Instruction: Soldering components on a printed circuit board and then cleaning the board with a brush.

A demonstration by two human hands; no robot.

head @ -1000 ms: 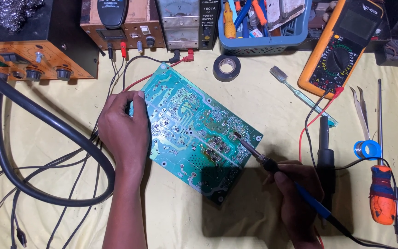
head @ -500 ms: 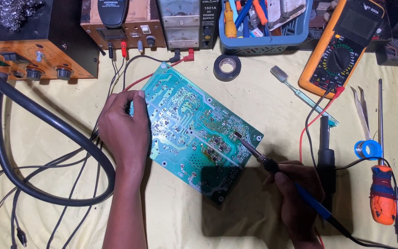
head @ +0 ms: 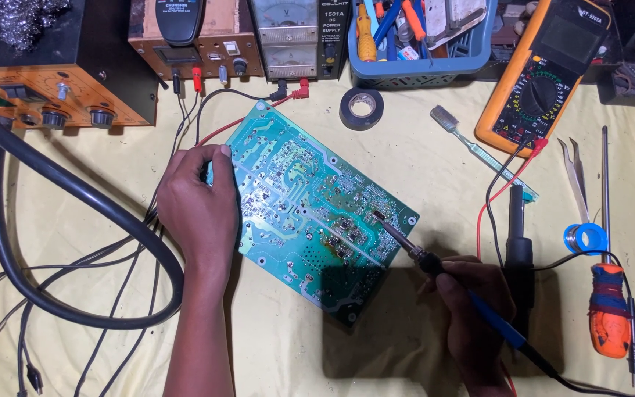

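orange box: an orange-faced instrument (head: 45, 95) with knobs stands at the far left back of the desk (head: 442, 169), which wears a pale yellow cover.
cable: a thick black cable (head: 75, 191) loops across the left side, with thin test leads trailing beside it.
left hand: the left hand (head: 196, 209) lies on the left edge of the circuit board, thumb up at the upper edge; its grip is closed on the board's edge, pinning it flat.
circuit board: the green circuit board (head: 303, 213) sits mid-desk, solder side up, turned at a slant, with its lower corner in shadow.
power supply: a bench supply (head: 299, 37) with a needle meter stands behind the board, red and black leads plugged nearby.
tape: a roll of black tape (head: 361, 108) lies just beyond the board's upper right.
soldering iron: the soldering iron (head: 435, 265) has its tip touching the board near the right corner.
right hand: the right hand (head: 475, 312) has its grip wrapped around the iron's blue handle like a pen.
brush: a toothbrush (head: 479, 151) lies to the right of the tape.
multimeter: an orange multimeter (head: 545, 73) rests at back right.
screwdriver: an orange-handled screwdriver (head: 608, 305) lies at the far right, beside a small blue spool (head: 586, 237).
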